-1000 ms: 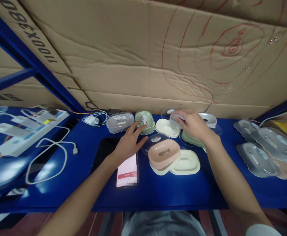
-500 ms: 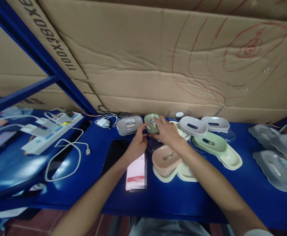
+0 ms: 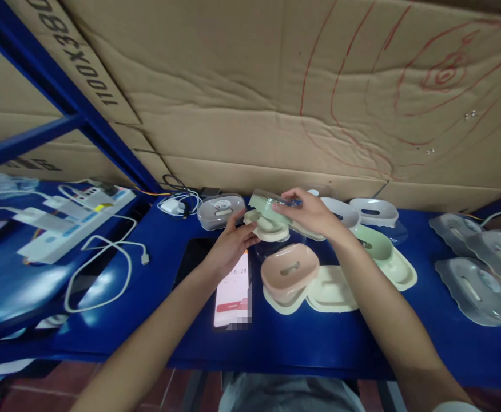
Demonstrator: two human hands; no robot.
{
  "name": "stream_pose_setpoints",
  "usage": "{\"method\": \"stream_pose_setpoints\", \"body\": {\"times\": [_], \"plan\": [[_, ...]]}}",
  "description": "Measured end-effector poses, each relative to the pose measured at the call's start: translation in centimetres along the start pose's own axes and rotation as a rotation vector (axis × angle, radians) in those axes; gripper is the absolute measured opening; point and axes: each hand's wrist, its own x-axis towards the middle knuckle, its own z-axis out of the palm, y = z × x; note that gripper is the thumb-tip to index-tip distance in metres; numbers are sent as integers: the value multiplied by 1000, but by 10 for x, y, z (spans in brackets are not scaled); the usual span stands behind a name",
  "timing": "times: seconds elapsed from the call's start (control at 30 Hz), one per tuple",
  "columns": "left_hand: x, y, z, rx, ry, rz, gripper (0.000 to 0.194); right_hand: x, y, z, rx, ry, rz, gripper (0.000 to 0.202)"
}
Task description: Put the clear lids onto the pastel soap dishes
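Right hand [image 3: 313, 213] gripping green dish [image 3: 265, 205]; cream tray [image 3: 271, 230] right of left hand [image 3: 231, 245].

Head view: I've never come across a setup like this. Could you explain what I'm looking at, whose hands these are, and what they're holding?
There is no machine here: a person works with two bare hands. The picture comes from a camera worn on that person's head, looking forward and down.

The left hand holds a cream base. The right hand holds a green dish just above it; whether the two touch is hard to tell.

On the blue table lie a pink dish, a phone with a lit screen, and a white power strip toward the left. Grey dishes under clear covers sit at the right. Behind stands cardboard.
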Motion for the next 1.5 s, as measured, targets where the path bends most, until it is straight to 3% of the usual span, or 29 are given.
{"method": "stream_pose_setpoints", "body": {"times": [0.13, 0.27, 0.43, 0.6, 0.67, 0.83, 0.97, 1.03, 1.13, 1.27, 1.37, 1.5], "plan": [[-3, 4, 5, -52, -30, -27, 51, -9, -6, -13, 46, -156, 10, 55], [-3, 6, 7, -65, -46, -34, 47, -9, -6, -17, 47, -185, 18, 58], [-4, 4, 7, -37, -53, -19, 44, -7, -4, -16, 122, -190, -32, 32], [-5, -1, 7, 23, -55, 9, 44, -11, -7, -4, -43, -205, -153, 56], [-4, -1, 7, 67, -58, 25, 45, -11, -8, 1, -102, -208, -160, 56], [-5, 1, 8, 268, -83, 89, 45, -4, -2, 0, -124, -90, -124, 40], [-9, 7, 5, 570, -67, 186, 45, -2, 1, -6, -333, 90, -93, 37], [-11, 9, 3, 745, -33, 248, 38, -5, -4, -6, -393, 118, -145, 37], [-12, 9, 1, 976, 15, 319, 29, -13, -17, -3, -371, 5, -335, 36], [-11, 8, -1, 1218, 104, 390, 35, -30, -34, 8, -358, -302, -544, 29], [-13, 9, -3, 1346, 190, 429, 33, -39, -37, 15, -415, -425, -510, 41], [-11, 20, -11, 1411, 304, 497, 36, -39, -31, 16, -531, -381, -387, 53]]}}
